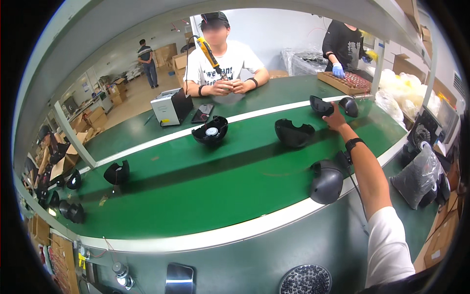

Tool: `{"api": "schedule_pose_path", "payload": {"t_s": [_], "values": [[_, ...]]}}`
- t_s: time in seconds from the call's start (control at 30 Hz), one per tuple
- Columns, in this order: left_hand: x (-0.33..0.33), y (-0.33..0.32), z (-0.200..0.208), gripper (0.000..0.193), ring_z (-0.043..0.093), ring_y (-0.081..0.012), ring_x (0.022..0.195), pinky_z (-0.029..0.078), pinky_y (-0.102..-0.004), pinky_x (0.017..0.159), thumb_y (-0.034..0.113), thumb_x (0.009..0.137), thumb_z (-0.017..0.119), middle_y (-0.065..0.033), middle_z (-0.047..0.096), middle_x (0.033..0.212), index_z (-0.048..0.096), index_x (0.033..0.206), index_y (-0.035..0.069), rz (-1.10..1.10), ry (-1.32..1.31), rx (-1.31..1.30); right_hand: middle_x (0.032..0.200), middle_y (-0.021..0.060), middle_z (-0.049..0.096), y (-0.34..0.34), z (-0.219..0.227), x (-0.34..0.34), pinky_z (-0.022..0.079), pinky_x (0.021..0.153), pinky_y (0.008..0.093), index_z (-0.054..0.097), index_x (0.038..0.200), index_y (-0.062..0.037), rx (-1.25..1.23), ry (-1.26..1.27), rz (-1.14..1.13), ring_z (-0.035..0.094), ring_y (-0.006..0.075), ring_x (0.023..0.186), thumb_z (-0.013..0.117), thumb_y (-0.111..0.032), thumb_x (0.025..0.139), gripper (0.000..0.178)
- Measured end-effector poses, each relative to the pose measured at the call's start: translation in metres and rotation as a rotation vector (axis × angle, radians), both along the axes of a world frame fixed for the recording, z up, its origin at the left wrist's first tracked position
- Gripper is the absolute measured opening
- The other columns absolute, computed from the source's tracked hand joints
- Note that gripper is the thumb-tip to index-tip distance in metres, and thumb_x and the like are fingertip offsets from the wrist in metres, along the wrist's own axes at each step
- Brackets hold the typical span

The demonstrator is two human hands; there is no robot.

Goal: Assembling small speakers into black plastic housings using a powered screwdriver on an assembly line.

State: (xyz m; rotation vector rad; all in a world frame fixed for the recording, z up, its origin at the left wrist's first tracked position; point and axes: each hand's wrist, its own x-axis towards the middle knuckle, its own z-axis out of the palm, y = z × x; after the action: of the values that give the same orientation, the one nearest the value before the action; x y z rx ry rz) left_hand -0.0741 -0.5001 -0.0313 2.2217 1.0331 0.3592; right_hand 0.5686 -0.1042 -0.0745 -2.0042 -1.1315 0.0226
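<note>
My right arm reaches across the green belt (235,181) to its far right side. There my right hand (335,118) has its fingers closed on the edge of a black half-round plastic shell (320,104). Another dark shell (349,107) lies just right of it. Nearer the middle, an open black shell (293,133) rests on the belt, and farther left sits one with a round silver part (211,132) inside. Below my forearm, a larger black domed housing (327,182) stands at the belt's near edge. My left hand is out of view.
Several more shells (116,172) sit toward the belt's left end. A round tray of small black parts (305,280) is on the near table. Across, a co-worker's hands (231,87) hold something small below a yellow electric screwdriver (208,51). A clear bag (416,176) lies at right.
</note>
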Motion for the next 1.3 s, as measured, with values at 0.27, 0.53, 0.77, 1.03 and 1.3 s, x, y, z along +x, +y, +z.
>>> {"api": "schedule_pose_path", "payload": {"t_s": [0.27,0.53,0.77,1.03,1.3], "values": [[0.005,-0.001,0.008,0.053,0.045,-0.0352,0.134,0.037,-0.0494,0.109,0.020,0.091,0.065,-0.0139,0.051,0.141,0.050,0.139,0.004,0.015,-0.013,0.038,0.091,0.0160,0.074,-0.026,-0.016,-0.035,0.055,0.082,0.0447,0.062,0.118,-0.0067,0.285,-0.164,-0.092,0.073,0.0343,0.089,0.083,-0.023,0.080,0.046],[0.000,-0.009,0.001,0.049,0.047,-0.0396,0.130,0.037,-0.0503,0.109,0.019,0.094,0.062,-0.0198,0.051,0.139,0.049,0.137,-0.001,0.003,-0.120,0.127,0.074,0.0126,0.074,-0.218,0.056,-0.105,0.055,0.065,0.0300,0.061,0.119,-0.0021,0.219,-0.099,0.093,0.072,0.0163,0.066,0.078,-0.016,0.089,0.037],[-0.007,0.001,-0.015,0.037,0.055,-0.0294,0.120,0.044,-0.0391,0.101,0.013,0.096,0.059,-0.0159,0.060,0.128,0.054,0.131,0.000,-0.033,-0.259,0.189,0.082,0.0092,0.068,-0.467,0.116,-0.227,0.058,0.073,0.0290,0.060,0.117,0.0037,0.049,0.061,0.231,0.071,0.0144,0.077,0.081,-0.005,0.084,0.040],[-0.016,-0.021,0.007,0.040,0.059,-0.0210,0.118,0.048,-0.0336,0.099,0.007,0.103,0.053,-0.0168,0.056,0.133,0.041,0.141,-0.001,-0.012,-0.553,-0.435,0.091,0.0110,0.072,-0.649,0.108,-0.343,0.057,0.069,0.0305,0.069,0.112,-0.0012,-0.150,-0.035,0.434,0.072,0.0223,0.076,0.086,-0.014,0.080,0.039],[-0.019,-0.052,0.005,0.048,0.062,-0.0154,0.111,0.049,-0.0282,0.095,0.020,0.107,0.056,-0.0166,0.056,0.133,0.036,0.144,-0.003,-0.267,-0.421,-0.510,0.085,0.0095,0.071,-0.634,0.061,-0.452,0.056,0.060,0.0337,0.070,0.117,-0.0037,0.005,0.066,0.684,0.069,0.0233,0.069,0.084,-0.014,0.081,0.040]]}}
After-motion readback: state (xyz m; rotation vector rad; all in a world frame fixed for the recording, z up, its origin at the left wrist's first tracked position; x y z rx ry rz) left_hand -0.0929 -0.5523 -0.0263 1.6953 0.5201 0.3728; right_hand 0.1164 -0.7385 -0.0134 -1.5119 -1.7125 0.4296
